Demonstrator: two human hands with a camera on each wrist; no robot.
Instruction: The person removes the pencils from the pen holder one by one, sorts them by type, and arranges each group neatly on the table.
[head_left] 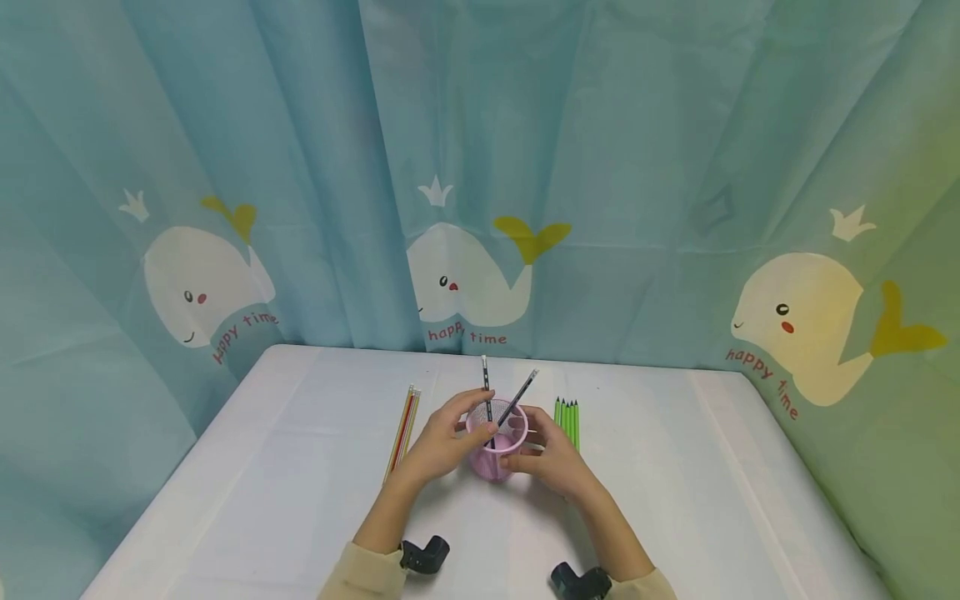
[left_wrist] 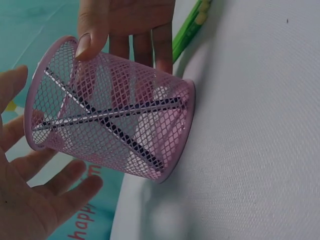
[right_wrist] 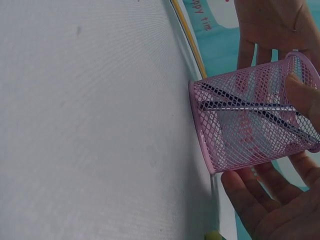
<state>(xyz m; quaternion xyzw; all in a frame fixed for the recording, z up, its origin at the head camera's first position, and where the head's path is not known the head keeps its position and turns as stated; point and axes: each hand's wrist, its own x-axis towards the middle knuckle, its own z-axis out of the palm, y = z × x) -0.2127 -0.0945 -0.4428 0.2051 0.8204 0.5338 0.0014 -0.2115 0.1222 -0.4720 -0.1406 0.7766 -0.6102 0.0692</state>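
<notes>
A pink mesh pencil cup (head_left: 491, 467) stands upright on the table, with two black-and-white patterned pencils (left_wrist: 125, 107) crossing inside it. My left hand (head_left: 442, 437) is around the cup's upper left side, fingers spread. In the left wrist view its thumb (left_wrist: 12, 85) sits just beyond the rim, apart from the mesh. On the other side my right hand (head_left: 551, 458) holds the cup, thumb in front and fingers behind the mesh. The right wrist view shows the right fingers (right_wrist: 245, 195) close against the cup's side; how firmly they press cannot be told.
Several striped, coloured pencils (head_left: 403, 429) lie left of the cup, partly behind my left hand. Several green pencils (head_left: 567, 421) lie to the right, beyond my right hand. The white table (head_left: 300, 467) ends at a blue curtain (head_left: 637, 167) printed with whales.
</notes>
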